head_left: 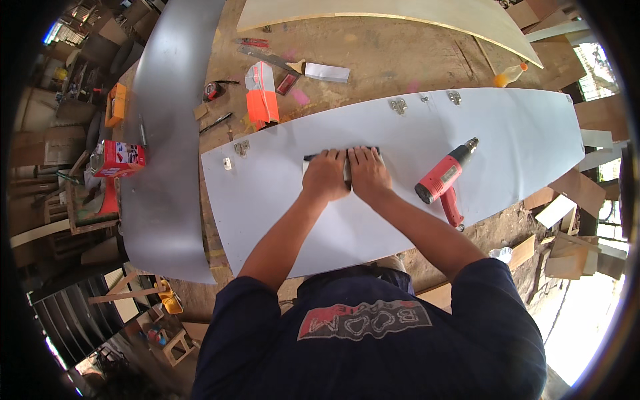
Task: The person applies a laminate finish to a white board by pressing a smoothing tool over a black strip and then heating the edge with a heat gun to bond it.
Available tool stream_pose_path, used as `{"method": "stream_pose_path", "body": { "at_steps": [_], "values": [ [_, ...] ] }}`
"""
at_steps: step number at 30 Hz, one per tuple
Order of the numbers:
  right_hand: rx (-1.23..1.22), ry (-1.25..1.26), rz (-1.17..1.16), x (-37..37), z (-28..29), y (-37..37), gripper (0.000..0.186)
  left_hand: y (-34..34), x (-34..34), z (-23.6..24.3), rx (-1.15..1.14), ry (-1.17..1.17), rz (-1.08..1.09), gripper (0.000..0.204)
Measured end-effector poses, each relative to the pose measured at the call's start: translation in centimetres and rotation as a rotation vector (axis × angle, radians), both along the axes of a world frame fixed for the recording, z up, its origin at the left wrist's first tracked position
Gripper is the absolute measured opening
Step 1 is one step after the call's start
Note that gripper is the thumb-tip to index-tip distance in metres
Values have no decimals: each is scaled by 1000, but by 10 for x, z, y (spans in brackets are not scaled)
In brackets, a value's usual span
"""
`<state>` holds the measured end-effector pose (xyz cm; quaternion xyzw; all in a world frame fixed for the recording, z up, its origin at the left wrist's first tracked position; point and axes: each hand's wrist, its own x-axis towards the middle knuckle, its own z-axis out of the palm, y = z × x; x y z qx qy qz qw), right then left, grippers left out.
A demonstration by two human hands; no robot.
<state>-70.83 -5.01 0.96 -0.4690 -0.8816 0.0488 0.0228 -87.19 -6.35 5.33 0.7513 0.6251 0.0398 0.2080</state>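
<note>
Both my hands lie side by side near the middle of a long white panel (270,207). My left hand (325,179) and my right hand (369,173) are closed over a small flat dark-and-white piece (308,159), pressed against the panel. Its dark edge shows beyond my fingers; the rest is hidden, and I cannot tell its kind. To the right of my hands a red heat gun (441,177) rests on the panel, its grey nozzle pointing away from me. Metal hinges (398,105) lie along the panel's far edge, with another hinge (242,148) at the left.
A glossy grey sheet (163,200) stretches along the left, bearing a red tin (120,159). Beyond the panel lie a tape measure (213,91), an orange-and-white packet (261,100), a brush (289,80) and a bottle (511,75). A pale board (400,10) crosses the far side.
</note>
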Motion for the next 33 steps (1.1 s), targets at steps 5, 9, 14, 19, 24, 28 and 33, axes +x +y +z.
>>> {"method": "stream_pose_path", "body": {
  "at_steps": [5,9,14,19,24,28,33],
  "values": [
    [83,45,9,-25,10,55,41,51,-22,-15,187,15,26,51],
    [-16,2,-39,-39,24,90,34,79,-27,1,188,31,45,41],
    [-162,-163,69,-14,24,19,29,9,-13,8,-2,-45,32,32],
    [-167,-149,310,19,35,-164,61,-185,-5,8,7,-195,17,71],
    [-57,35,310,4,40,-164,60,-199,-8,12,108,-194,103,83],
    [-34,26,305,-23,34,-124,58,-156,-33,-2,118,-171,130,82],
    [-26,-26,277,-57,22,-75,57,-101,-63,1,119,-116,120,79]
  ]
}}
